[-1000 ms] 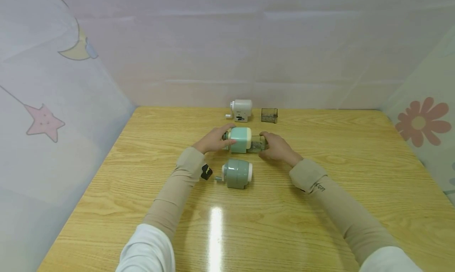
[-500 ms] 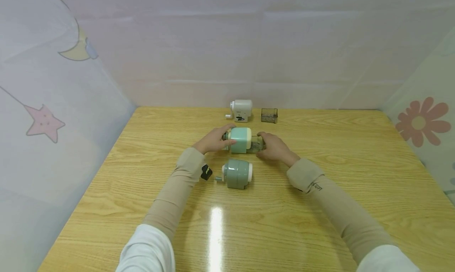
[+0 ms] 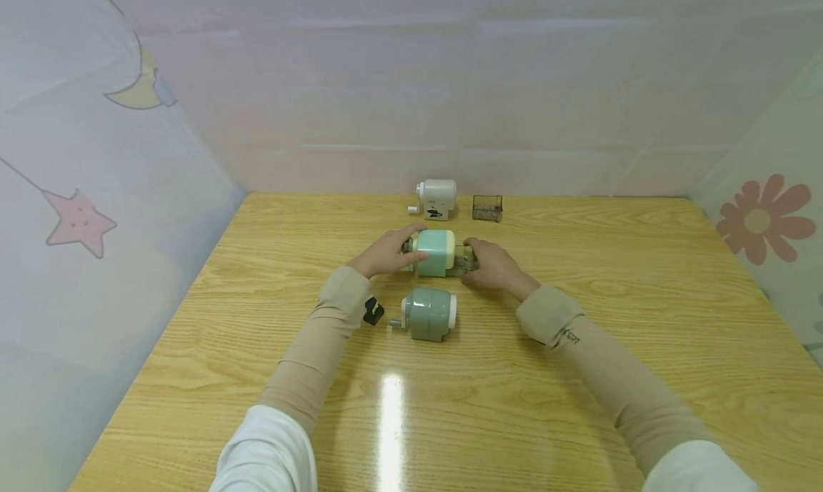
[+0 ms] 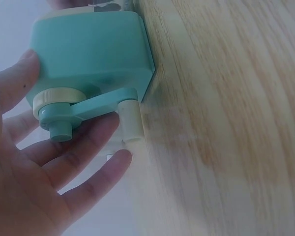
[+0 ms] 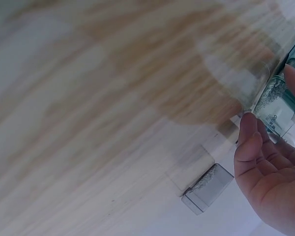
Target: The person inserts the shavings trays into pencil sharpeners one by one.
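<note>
A turquoise and cream hand-crank pencil sharpener [image 3: 434,253] rests on the table between both hands. My left hand [image 3: 388,253] grips it at the crank end, thumb on the near side and fingers reaching along the far side. In the left wrist view, the crank [image 4: 103,104] with its cream knob sits in front of the fingers. My right hand [image 3: 494,265] pinches the outer end of a see-through shavings drawer [image 3: 463,259], which sticks partway out of the sharpener's right end. Grey shavings show inside that drawer [image 5: 274,93] in the right wrist view.
A dark green sharpener [image 3: 429,314] stands just in front, with a small black piece [image 3: 373,310] left of it by the left sleeve. Behind are a white sharpener [image 3: 439,199] and a separate smoky drawer [image 3: 487,208]. A cloth backdrop [image 3: 360,106] closes off the table's far side.
My right hand has shifted slightly left, and the drawer now sits a little deeper in the turquoise sharpener. My left hand and the sharpener have stayed put.
</note>
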`<state>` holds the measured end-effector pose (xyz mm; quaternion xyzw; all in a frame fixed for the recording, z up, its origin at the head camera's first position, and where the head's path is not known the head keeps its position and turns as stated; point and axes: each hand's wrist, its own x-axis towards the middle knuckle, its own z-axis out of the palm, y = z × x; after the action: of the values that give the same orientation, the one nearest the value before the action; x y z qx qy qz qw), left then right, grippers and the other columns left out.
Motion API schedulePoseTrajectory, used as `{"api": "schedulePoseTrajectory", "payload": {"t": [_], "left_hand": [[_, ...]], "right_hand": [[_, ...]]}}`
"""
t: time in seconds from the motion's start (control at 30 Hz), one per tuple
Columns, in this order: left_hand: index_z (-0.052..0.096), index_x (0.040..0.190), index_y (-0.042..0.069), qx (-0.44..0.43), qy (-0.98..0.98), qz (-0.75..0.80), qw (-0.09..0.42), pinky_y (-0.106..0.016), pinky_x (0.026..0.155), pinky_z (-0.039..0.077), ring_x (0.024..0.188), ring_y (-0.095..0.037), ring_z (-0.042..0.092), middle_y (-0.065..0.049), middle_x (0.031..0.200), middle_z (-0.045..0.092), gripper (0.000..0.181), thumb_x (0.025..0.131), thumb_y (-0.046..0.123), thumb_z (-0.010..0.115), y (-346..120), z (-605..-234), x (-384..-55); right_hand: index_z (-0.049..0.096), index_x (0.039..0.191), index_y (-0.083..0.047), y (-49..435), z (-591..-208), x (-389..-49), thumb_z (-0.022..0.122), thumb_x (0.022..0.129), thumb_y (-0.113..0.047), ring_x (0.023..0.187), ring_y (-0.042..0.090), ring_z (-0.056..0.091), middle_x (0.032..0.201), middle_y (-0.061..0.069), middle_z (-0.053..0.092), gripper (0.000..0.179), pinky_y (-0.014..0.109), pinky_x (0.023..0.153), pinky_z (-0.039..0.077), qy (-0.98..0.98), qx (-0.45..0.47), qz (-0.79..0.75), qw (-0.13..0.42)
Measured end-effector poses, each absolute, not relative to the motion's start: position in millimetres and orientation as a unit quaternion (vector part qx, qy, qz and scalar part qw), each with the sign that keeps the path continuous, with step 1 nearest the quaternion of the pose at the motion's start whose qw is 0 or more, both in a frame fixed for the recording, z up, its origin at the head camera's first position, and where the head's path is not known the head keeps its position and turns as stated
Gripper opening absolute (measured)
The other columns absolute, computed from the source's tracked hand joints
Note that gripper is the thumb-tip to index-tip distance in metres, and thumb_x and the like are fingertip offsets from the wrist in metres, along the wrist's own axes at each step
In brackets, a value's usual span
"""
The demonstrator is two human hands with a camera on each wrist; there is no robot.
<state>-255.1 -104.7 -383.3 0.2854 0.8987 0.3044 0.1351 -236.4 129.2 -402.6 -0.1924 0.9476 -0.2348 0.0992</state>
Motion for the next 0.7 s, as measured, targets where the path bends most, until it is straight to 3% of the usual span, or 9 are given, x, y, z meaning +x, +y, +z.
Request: {"api": "schedulePoseTrajectory", "payload": {"t": [0.7], "left_hand": [[0.028, 0.141, 0.012, 0.285, 0.897, 0.307, 0.139, -0.036, 0.081, 0.046, 0.090, -0.021, 0.057, -0.012, 0.109, 0.058, 0.058, 0.092, 0.030, 0.053, -104.3, -384.6, -255.6]], "right_hand": [[0.039, 0.129, 0.006, 126.7, -401.9, -237.9, 0.075, 0.074, -0.020, 0.101, 0.034, 0.053, 0.114, 0.022, 0.056, 0.071, 0.047, 0.087, 0.044, 0.944, -0.191, -0.245, 0.109]]}}
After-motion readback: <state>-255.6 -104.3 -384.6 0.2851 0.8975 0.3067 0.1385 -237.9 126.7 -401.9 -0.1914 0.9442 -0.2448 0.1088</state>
